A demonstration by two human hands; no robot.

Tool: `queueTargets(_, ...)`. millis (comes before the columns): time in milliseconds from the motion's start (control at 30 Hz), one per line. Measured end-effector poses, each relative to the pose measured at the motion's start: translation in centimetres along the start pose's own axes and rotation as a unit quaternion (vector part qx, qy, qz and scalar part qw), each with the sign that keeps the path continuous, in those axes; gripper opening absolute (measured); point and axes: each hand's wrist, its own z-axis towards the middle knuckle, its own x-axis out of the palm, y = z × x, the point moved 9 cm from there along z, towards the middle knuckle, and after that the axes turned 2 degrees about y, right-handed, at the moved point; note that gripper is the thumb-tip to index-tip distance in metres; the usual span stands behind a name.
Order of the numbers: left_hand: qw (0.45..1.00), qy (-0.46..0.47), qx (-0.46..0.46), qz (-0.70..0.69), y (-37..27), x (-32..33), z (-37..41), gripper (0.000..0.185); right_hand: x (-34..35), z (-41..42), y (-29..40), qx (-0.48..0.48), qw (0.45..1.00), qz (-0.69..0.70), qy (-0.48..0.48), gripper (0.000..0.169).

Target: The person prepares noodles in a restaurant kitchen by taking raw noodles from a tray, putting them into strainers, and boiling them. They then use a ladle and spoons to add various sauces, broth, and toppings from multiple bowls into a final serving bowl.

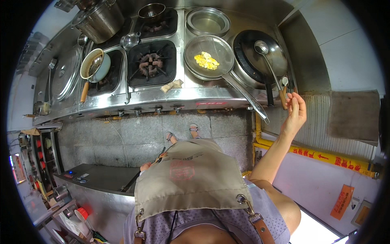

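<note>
My right hand [295, 106] is raised at the stove's right edge, fingers bent towards the thumb, beside the wooden handle of a ladle [261, 47]; whether it touches anything is unclear. The ladle rests in a black wok [248, 58]. Left of it, a round strainer [195, 45] with a metal handle holds cooked egg [206, 61] and rests over a metal container. My left hand [145, 166] is low beside the apron [189, 170], mostly hidden by it, near a dark thin object with orange-brown strands; its hold cannot be made out.
A gas burner [150, 64] and a folded cloth [172, 86] lie left of the strainer. Further left are an enamel saucepan [104, 68] and a large stockpot [100, 24]. A metal basin [208, 21] stands behind. A yellow pipe [329, 157] runs along the right wall.
</note>
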Motion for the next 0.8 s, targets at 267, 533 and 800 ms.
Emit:
queueTargets(267, 0.989, 0.026, 0.068, 0.129, 0.2, 1.1, -0.3, 0.03, 0.7, -0.1, -0.8, 0.01, 1.0, 0.0, 0.009, 0.017)
queueTargets(533, 0.961, 0.011, 0.132, 0.242, -2.1, 0.4, 1.6, 0.034, 0.1, -0.2, -0.6, 0.014, 1.0, -0.01, 0.016, 0.017)
queueTargets(800, 0.965, 0.029, 0.132, 0.226, -2.7, 0.1, 2.3, 0.036, -0.3, -0.2, -0.3, 0.013, 1.0, -0.006, 0.009, 0.016)
